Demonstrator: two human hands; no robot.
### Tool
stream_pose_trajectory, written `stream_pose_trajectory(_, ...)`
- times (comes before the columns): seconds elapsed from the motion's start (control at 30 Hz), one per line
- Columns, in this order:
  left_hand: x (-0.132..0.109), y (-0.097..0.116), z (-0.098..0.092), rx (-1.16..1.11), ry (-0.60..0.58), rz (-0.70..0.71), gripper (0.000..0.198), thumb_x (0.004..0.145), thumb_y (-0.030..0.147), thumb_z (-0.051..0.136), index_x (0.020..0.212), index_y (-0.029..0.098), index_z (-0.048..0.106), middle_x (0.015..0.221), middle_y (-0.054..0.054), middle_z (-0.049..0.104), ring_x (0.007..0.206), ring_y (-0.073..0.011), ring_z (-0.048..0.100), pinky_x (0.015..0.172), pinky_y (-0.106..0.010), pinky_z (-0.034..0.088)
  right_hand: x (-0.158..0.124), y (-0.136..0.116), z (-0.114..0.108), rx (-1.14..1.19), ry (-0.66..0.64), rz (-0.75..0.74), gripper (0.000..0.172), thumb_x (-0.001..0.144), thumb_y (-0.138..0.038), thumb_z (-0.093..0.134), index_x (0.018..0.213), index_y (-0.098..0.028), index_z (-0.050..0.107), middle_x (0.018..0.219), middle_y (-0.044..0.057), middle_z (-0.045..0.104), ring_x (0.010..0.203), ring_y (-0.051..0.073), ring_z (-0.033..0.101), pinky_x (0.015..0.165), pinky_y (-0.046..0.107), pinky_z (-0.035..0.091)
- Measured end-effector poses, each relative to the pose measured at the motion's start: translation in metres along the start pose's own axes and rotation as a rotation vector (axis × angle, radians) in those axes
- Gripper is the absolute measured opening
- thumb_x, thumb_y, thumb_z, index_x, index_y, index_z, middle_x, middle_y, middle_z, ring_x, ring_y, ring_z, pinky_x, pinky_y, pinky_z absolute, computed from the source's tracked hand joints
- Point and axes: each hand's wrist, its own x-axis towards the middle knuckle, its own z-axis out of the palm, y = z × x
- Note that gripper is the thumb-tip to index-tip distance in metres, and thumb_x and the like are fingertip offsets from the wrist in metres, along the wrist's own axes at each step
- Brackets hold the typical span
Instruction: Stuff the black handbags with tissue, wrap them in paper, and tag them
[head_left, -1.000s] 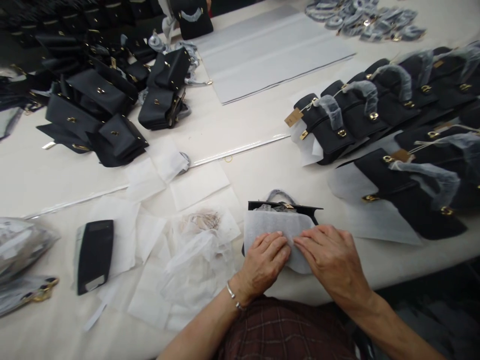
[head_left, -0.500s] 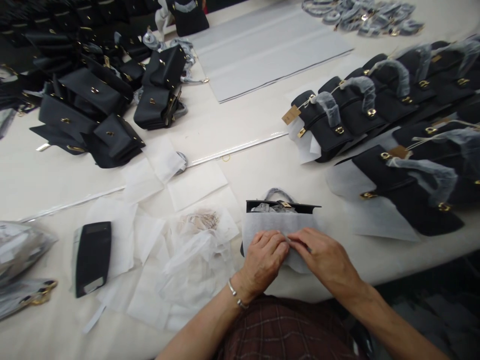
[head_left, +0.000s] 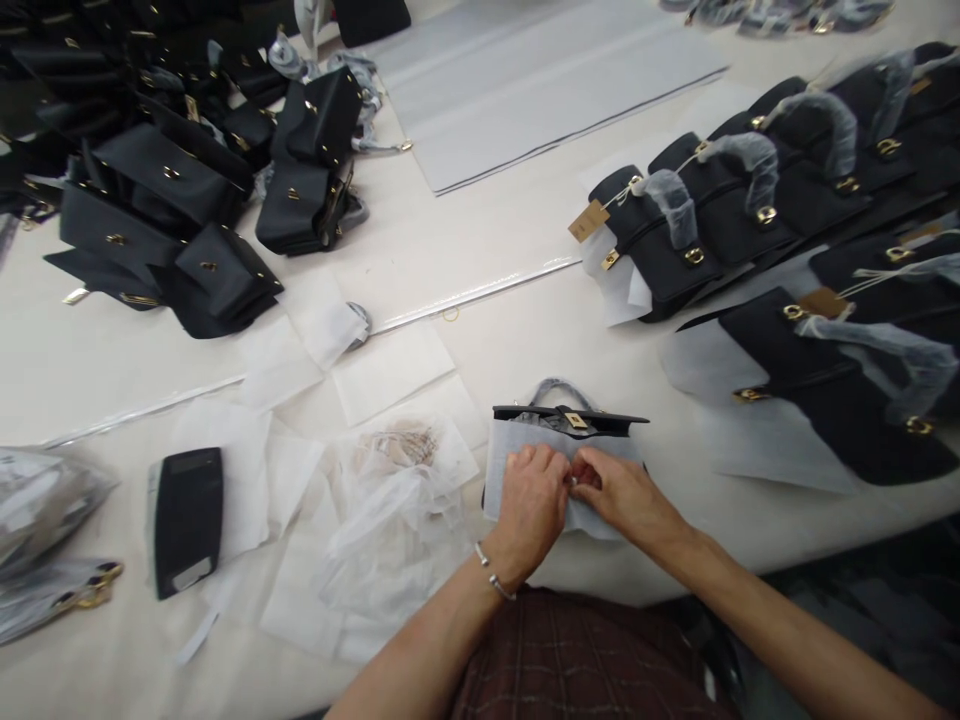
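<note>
A small black handbag (head_left: 630, 422) stands near the table's front edge, right before me. Its flap is raised, and crumpled stuffing (head_left: 536, 424) shows in its mouth. Over its front lies a sheet of pale grey tissue paper (head_left: 497, 460). My left hand (head_left: 534, 495) rests on this sheet, fingers bent and closed at the middle. Against it, my right hand (head_left: 611, 490) pinches the paper at the same spot. Both sets of fingertips meet there, and a small bright bit shows between them. What lies under the fingers is hidden. The bag's wrapped handle (head_left: 559, 388) arches behind the flap.
Black bags with wrapped handles (head_left: 675, 205) stand in rows at right, one with a brown tag (head_left: 589, 220). More black bags (head_left: 172, 180) are heaped at left. Loose white sheets (head_left: 394, 370), a clear plastic bag (head_left: 390, 560) and a black panel (head_left: 189, 520) lie left of me.
My right hand has drawn in closer to my left, its fingers now curled more tightly. The bag's flap has tilted slightly, and the view has shifted a little.
</note>
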Motion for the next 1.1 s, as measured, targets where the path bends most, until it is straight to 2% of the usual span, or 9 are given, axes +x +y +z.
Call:
stream_pose_trajectory(0.1,0.001,-0.003,0.0,-0.049,0.02,0.005,0.006,0.091,0.015,0.058,0.088,0.02,0.058,0.092,-0.002,0.06,0.089,-0.0211,0.051,0.076,-0.036,0.037,0.008,0.003,-0.007,0.051,-0.082,0.021,0.01,0.071,-0.015,0.06,0.078,-0.021,0.056,0.069,-0.003,0.063,0.066,0.016,0.058,0.061,0.028,0.04)
stream_pose_trajectory(0.2,0.002,-0.005,-0.004,-0.201,0.052,-0.005,0.007,0.089,0.017,0.063,0.087,0.021,0.058,0.089,0.0,0.06,0.089,-0.0191,0.053,0.077,-0.033,0.039,0.011,0.012,-0.013,0.281,-0.207,0.076,0.01,0.072,-0.02,0.059,0.082,-0.02,0.063,0.071,-0.001,0.066,0.067,0.016,0.06,0.061,0.026,0.043)
stream_pose_trajectory(0.33,0.006,-0.004,-0.005,-0.234,0.093,-0.055,0.014,0.085,0.021,0.071,0.082,0.02,0.057,0.086,0.0,0.06,0.086,-0.0193,0.053,0.075,-0.033,0.039,0.014,0.027,-0.011,0.395,-0.202,0.171,0.016,0.072,-0.028,0.063,0.084,-0.018,0.067,0.07,0.001,0.069,0.067,0.018,0.062,0.06,0.027,0.045)
stream_pose_trajectory(0.5,0.011,-0.006,-0.001,-0.238,0.099,-0.102,0.015,0.083,0.018,0.071,0.08,0.02,0.056,0.085,0.0,0.06,0.083,-0.0191,0.053,0.073,-0.032,0.039,0.019,0.034,-0.005,0.381,-0.184,0.24,0.021,0.072,-0.034,0.067,0.084,-0.018,0.069,0.066,0.002,0.069,0.063,0.018,0.063,0.056,0.026,0.043)
stream_pose_trajectory(0.67,0.014,-0.01,-0.003,-0.263,0.06,-0.089,0.014,0.082,0.014,0.068,0.08,0.019,0.055,0.085,0.0,0.06,0.083,-0.0184,0.054,0.073,-0.03,0.039,0.02,0.024,-0.01,0.344,-0.2,0.243,0.017,0.072,-0.032,0.064,0.081,-0.018,0.068,0.064,0.002,0.069,0.061,0.018,0.063,0.052,0.024,0.04)
stream_pose_trajectory(0.83,0.02,-0.002,-0.005,-0.046,0.059,-0.094,0.013,0.083,0.016,0.067,0.08,0.02,0.055,0.083,-0.002,0.06,0.08,-0.0212,0.054,0.066,-0.033,0.037,0.019,0.003,-0.019,0.004,-0.101,0.107,0.002,0.07,-0.021,0.06,0.069,-0.02,0.061,0.061,-0.001,0.065,0.057,0.015,0.057,0.052,0.025,0.034)
stream_pose_trajectory(0.9,0.02,0.001,-0.005,-0.001,0.052,-0.075,0.011,0.084,0.015,0.064,0.082,0.021,0.055,0.084,-0.002,0.061,0.08,-0.0219,0.054,0.066,-0.034,0.037,0.02,-0.002,-0.021,-0.12,-0.049,0.036,0.005,0.069,-0.018,0.061,0.065,-0.02,0.059,0.06,-0.001,0.063,0.058,0.015,0.055,0.054,0.026,0.032)
stream_pose_trajectory(1.0,0.016,0.005,-0.003,0.065,0.077,-0.046,0.007,0.086,0.015,0.06,0.085,0.021,0.056,0.086,-0.003,0.061,0.082,-0.0226,0.054,0.069,-0.035,0.038,0.023,-0.001,-0.024,-0.11,-0.054,0.016,0.006,0.068,-0.017,0.062,0.064,-0.02,0.059,0.059,-0.002,0.06,0.058,0.015,0.052,0.054,0.026,0.029)
stream_pose_trajectory(1.1,0.006,0.007,0.0,0.101,0.129,-0.028,0.005,0.088,0.017,0.06,0.087,0.02,0.057,0.089,-0.004,0.06,0.085,-0.0235,0.053,0.072,-0.037,0.04,0.027,0.008,-0.029,-0.014,-0.132,0.047,0.006,0.069,-0.021,0.065,0.064,-0.02,0.061,0.056,-0.002,0.061,0.055,0.015,0.054,0.052,0.025,0.033)
